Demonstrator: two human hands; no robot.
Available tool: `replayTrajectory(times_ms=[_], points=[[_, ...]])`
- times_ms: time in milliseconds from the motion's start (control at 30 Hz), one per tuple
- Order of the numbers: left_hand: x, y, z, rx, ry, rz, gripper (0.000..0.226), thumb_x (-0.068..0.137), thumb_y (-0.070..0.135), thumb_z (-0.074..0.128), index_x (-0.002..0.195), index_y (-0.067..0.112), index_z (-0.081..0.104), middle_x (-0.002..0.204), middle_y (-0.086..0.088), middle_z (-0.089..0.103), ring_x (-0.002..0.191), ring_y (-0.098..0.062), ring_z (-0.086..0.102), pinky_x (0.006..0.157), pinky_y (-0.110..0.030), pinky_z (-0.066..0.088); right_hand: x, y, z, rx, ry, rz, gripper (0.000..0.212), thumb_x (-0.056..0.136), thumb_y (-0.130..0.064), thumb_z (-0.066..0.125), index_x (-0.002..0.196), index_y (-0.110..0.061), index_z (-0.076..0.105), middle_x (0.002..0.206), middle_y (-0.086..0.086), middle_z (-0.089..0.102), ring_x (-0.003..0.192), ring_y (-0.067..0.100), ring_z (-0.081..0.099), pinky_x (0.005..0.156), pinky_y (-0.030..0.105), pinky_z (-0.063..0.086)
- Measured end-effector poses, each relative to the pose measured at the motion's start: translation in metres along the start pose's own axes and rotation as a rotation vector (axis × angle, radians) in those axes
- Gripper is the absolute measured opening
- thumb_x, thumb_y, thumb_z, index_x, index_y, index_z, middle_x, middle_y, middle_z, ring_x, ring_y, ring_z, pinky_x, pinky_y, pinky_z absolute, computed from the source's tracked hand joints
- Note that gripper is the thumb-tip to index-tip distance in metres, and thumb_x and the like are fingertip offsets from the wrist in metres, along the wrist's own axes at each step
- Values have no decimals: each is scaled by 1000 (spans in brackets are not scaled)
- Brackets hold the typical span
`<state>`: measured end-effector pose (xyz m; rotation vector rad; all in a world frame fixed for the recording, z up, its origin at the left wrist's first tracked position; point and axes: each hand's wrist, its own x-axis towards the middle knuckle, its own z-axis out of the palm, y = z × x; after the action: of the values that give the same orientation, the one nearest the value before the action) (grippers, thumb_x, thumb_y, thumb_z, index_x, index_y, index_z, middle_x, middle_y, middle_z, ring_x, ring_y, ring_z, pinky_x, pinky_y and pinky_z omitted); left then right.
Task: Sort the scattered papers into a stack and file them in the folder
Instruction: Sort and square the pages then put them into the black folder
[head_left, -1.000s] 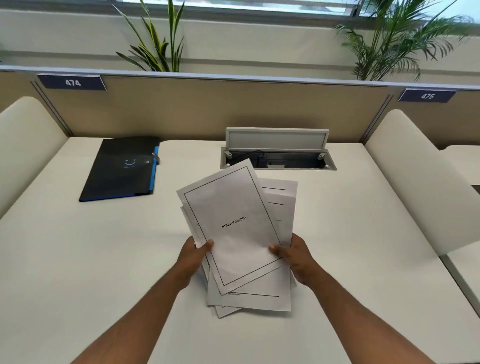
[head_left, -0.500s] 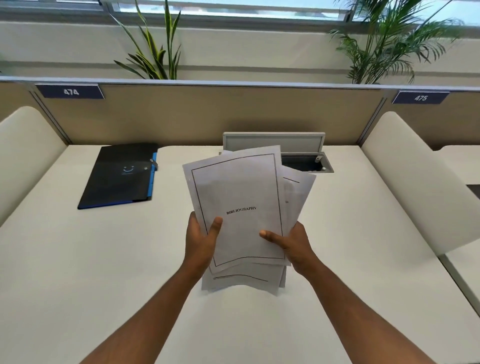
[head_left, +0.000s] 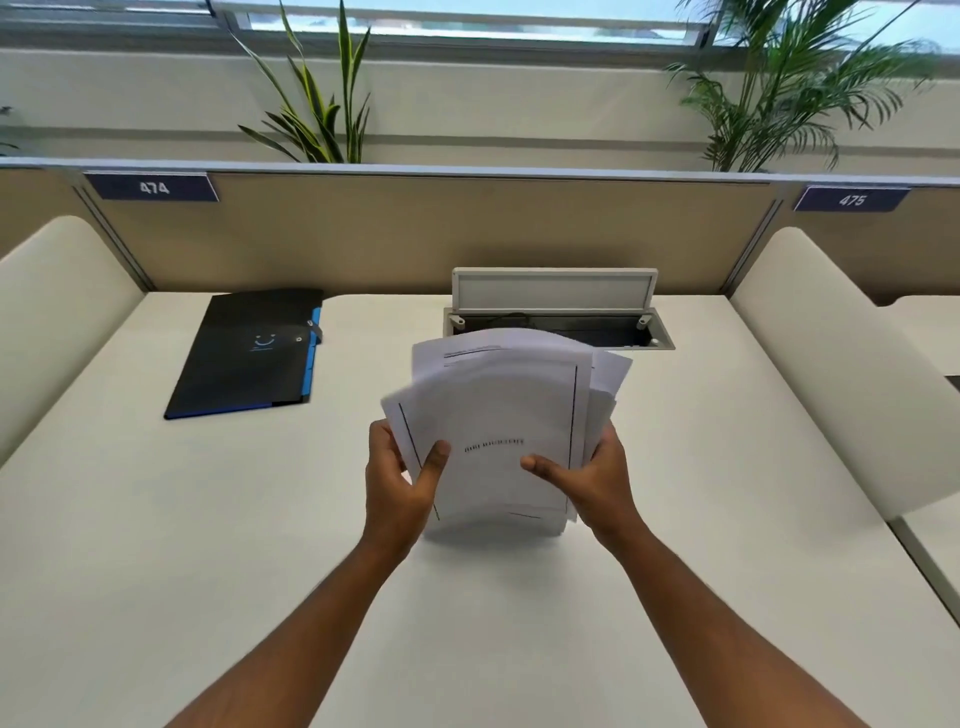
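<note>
While the papers (head_left: 498, 431) stand nearly upright near the middle of the desk (head_left: 156, 571), their lower edge at or just above its surface, they are not yet squared: several sheets fan out at the top and right. The left hand (head_left: 397, 486) grips the left edge with its thumb across the front sheet, and the right hand (head_left: 587, 480) holds the right edge the same way. Such a loose bundle could let a sheet slip out or crease if tapped down unevenly. Half a second ago the bundle was held higher and its front sheet read sharply; now it sits lower and blurred. Farther off, the closed black folder (head_left: 249, 353) lies near the far-left corner, well apart, beside the open cable hatch (head_left: 556, 291) at the far edge.
</note>
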<state>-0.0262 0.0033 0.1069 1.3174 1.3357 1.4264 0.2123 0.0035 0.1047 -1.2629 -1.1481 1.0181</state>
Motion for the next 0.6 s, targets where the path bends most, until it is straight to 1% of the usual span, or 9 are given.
replayTrajectory(times_ms=[67,100,167,233,300,367,433,533,600], points=[[-1,-3,0,4,-27,-3,38,82,48,71,110,45,46,108,13,61,101,-15,64,76,-31,59,-6,4,0,6,35,15,82,60,-30,101,126,-25,52,119,-5,69,112,15,70,88,34,62],[-1,-4,2,12,-39,-8,38,82,48,70,111,43,46,106,15,61,101,-14,64,76,-28,58,-8,6,1,-1,31,22,83,60,-33,100,126,-26,52,120,-7,69,114,14,69,90,33,61],[-1,-6,4,25,-54,-9,35,85,44,67,112,50,45,106,24,61,102,-6,63,76,-22,57,-8,11,3,-7,11,31,81,61,-35,98,127,-27,52,121,-7,70,115,15,69,91,34,61],[-2,-8,7,28,-56,-10,36,90,38,65,113,56,43,108,29,60,104,1,61,78,-16,56,-8,16,3,29,50,51,76,63,-35,95,125,-24,52,120,-3,71,112,18,71,92,41,62],[-2,-12,10,18,-63,-40,35,93,34,64,115,50,43,110,25,61,104,2,60,81,-20,57,-8,19,4,47,61,83,72,64,-33,90,125,-20,53,121,4,71,111,23,71,94,48,60],[-1,-13,13,13,-63,-62,39,92,32,66,121,38,41,115,15,59,105,-1,60,84,-26,57,-8,21,8,-10,29,82,66,67,-31,86,124,-19,57,119,5,72,110,24,71,93,50,61],[3,-12,15,2,-31,-59,43,92,30,68,123,30,39,117,8,57,104,-3,61,83,-25,56,-6,20,11,-8,65,89,55,69,-26,83,118,-19,58,115,7,72,105,26,72,91,51,61],[10,-10,16,10,-14,-56,28,92,35,64,113,35,45,108,7,59,94,-4,60,78,-23,55,-1,16,13,11,84,93,53,74,-22,81,122,-18,57,116,5,72,105,22,72,89,45,61],[11,-11,17,26,-39,-69,16,98,33,57,106,42,46,103,12,60,95,-8,62,78,-27,56,0,15,17,-12,69,80,44,87,-20,79,126,-19,59,118,2,72,107,18,71,92,44,61]])
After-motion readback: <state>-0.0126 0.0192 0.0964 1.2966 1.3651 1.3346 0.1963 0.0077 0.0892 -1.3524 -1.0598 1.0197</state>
